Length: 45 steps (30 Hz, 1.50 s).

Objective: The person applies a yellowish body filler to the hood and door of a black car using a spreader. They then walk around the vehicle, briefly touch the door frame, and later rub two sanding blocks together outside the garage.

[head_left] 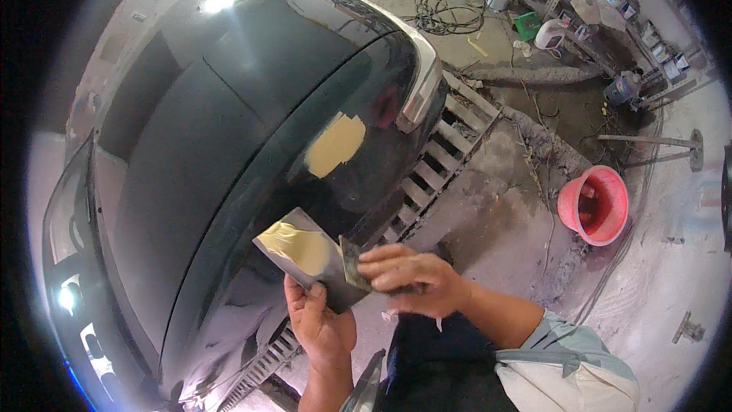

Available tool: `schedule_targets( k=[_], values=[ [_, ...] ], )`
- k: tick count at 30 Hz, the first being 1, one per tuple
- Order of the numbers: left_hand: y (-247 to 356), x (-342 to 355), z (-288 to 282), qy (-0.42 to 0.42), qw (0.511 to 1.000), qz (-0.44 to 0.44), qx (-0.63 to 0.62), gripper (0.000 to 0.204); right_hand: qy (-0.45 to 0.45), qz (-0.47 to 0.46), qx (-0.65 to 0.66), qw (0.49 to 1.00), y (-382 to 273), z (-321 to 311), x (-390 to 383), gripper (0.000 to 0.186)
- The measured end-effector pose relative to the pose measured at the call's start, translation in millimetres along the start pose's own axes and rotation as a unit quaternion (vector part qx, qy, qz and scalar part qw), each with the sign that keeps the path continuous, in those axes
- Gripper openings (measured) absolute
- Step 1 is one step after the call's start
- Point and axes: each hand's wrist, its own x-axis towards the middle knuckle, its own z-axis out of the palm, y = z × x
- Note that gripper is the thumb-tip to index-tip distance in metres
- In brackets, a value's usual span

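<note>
My left hand point(320, 324) is closed on a flat dark mixing board point(335, 288), thumb on top and fingers underneath. Yellow body filler point(299, 247) is spread over the board's far part. My right hand point(415, 281) grips a thin, dark filler spreader point(353, 262), whose edge stands at the board's right side beside the filler. Just beyond the board is a dark car body point(267, 130). A yellow filler patch point(336, 145) with ragged edges lies on its painted panel, and neither hand touches it.
A slatted floor grating point(435, 168) runs beside the car. To the right stands a pink bucket point(593, 206) with dark reddish contents. Coiled cables point(446, 14) lie on the far floor, near a green container point(526, 26). Shelving with cans point(659, 52) lines the right wall.
</note>
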Motion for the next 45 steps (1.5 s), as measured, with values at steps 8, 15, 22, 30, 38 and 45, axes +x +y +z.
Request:
schedule_targets(
  k=[8,15,22,30,38,45],
  values=[
    [27,-9,-16,0.003,0.998,0.054,0.014,0.055,0.259,0.029,-0.402,0.878,64,-37,46,0.041],
    [26,-22,-35,0.023,0.999,0.028,-0.002,0.053,0.329,0.037,-0.413,0.848,85,-5,88,0.045],
    [25,-24,-50,0.026,0.999,0.027,0.014,0.051,0.279,0.063,-0.407,0.867,83,59,62,0.045],
    [35,-16,-32,0.023,1.0,0.001,-0.016,0.052,0.186,0.123,-0.153,0.963,11,50,38,0.045],
    [53,-18,8,-0.026,0.999,0.009,-0.03,0.047,-0.043,0.024,-0.104,0.993,-35,4,0,0.041],
    [79,-27,38,-0.02,0.993,0.096,-0.067,0.052,0.231,0.159,0.353,0.893,-79,-24,-5,0.048]
  ],
)
